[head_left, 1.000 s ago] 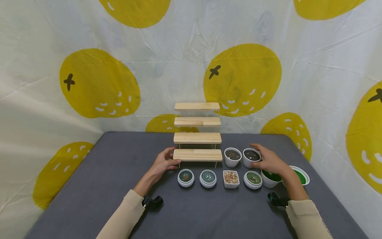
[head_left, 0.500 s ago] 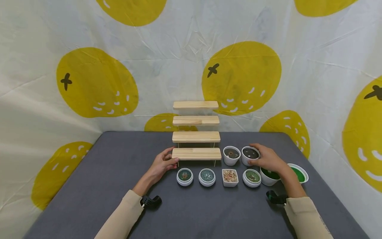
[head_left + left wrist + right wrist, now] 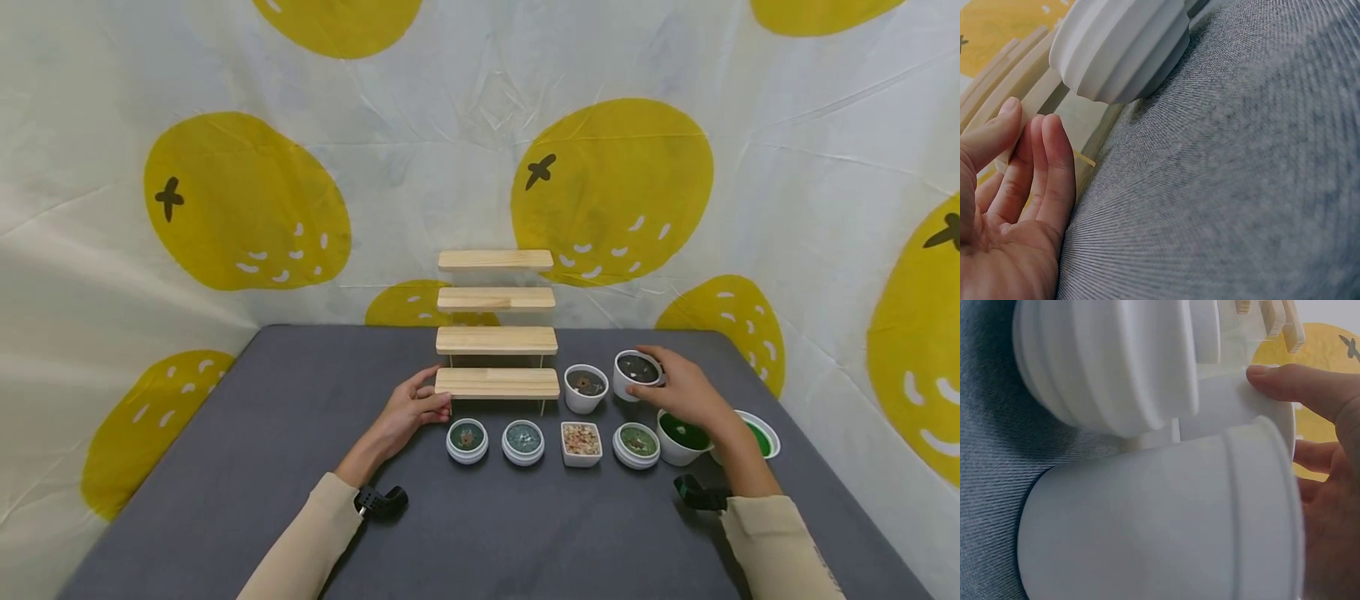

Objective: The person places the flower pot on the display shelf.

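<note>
My right hand (image 3: 688, 387) grips the rim of a round white pot (image 3: 636, 368) with dark filling, thumb on the near side. In the right wrist view this pot (image 3: 1229, 400) lies between the thumb and fingers, partly hidden by a nearer white pot (image 3: 1141, 519). At the left end of a four-step wooden shelf's lowest board (image 3: 497, 383), my left hand (image 3: 402, 415) pinches the board's end. The left wrist view shows its thumb in front and the fingers behind the board. A second dark-filled white pot (image 3: 585, 385) stands between the shelf and the held pot.
In front stand two ribbed white pots, one bluish-green (image 3: 467, 438) and another (image 3: 523, 438), a square dish of small stones (image 3: 581, 442) and a ribbed pot with green filling (image 3: 636, 443). A green-filled pot (image 3: 682, 435) and a green-filled bowl (image 3: 763, 437) sit by the right forearm.
My right hand has raised the dark-filled pot slightly, and it now stands higher than its neighbour. The left hand keeps its place at the shelf end. The head view has shifted a little.
</note>
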Tool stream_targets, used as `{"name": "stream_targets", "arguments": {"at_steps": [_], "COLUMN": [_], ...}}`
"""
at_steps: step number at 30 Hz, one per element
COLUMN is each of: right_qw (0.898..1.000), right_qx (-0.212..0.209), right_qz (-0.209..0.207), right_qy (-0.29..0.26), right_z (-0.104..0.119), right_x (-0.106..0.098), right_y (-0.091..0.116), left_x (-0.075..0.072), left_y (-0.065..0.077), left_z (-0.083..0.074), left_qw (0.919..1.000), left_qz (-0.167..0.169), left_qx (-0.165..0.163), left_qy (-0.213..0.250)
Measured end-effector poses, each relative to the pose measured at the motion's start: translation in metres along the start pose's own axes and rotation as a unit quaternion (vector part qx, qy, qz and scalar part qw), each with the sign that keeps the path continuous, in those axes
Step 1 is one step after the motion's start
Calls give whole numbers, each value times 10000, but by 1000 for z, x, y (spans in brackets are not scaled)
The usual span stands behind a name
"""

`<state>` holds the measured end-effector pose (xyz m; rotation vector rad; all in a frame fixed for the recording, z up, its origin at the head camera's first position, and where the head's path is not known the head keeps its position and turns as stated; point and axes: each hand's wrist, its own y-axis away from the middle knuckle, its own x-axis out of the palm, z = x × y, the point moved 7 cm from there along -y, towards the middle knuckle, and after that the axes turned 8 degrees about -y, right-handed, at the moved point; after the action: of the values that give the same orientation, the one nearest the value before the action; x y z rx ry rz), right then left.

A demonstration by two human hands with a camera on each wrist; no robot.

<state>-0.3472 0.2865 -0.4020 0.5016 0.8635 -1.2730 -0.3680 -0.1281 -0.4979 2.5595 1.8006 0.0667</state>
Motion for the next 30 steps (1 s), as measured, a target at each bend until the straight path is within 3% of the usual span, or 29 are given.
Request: {"name": "stream_targets", "arguments": {"at_steps": [13, 30], "right_qw": [9981, 9967], "right_qx": [-44, -219], "right_qz": [-540, -685], "right_qy": [-285, -363], "right_z": [14, 49], "right_x": [-13, -20], "right_y": [3, -15], "left_x": [0, 1], "left_y": [-2, 0], "left_z": [2, -2], "left_qw": [9999, 9999], "left_qz": [-112, -4], "left_qx": [18, 139], "left_qy": [-43, -42]}}
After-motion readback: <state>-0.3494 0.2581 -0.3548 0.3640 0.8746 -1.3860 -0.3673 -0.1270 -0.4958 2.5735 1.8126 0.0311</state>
